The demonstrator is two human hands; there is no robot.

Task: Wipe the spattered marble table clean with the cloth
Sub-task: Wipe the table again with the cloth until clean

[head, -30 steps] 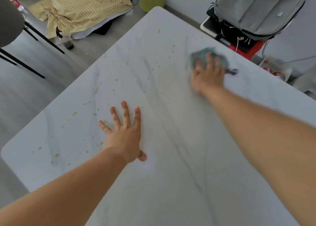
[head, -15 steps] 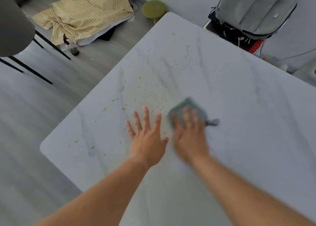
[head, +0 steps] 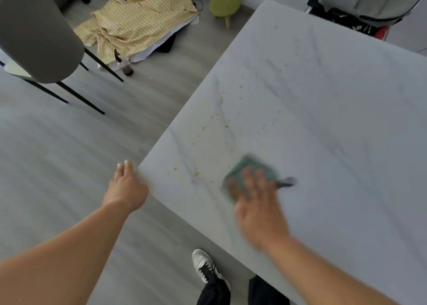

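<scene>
1. Green cloth (head: 248,174) flat on the white marble tabletop (head: 335,124), near the corner closest to the body, partly hidden under the right hand (head: 256,200).
2. Right hand spread, fingers straight and slightly apart, pressing down on the cloth rather than gripping it; blurred, so finer detail of the fingers cannot be told.
3. Left hand (head: 126,186) just off the tabletop at its corner, fingers straight and together, holding nothing; touching the edge or only beside it, cannot tell.
4. Yellow spatters (head: 221,119) scattered on the marble beyond the cloth, toward the left edge; further specks closer to the near corner.
5. Likely handling: soft, thin, light, limp; apt to bunch or fold under a push, so best pinned with a flat palm over its middle, fingers fanned to hold the corners down.
6. Marble looks smooth and probably slick: easy glide, but a loosely held cloth may slip out from under the palm.
7. Dark tag or loop (head: 286,184) sticking out at the cloth's right side; poor place to take hold for wiping.
</scene>
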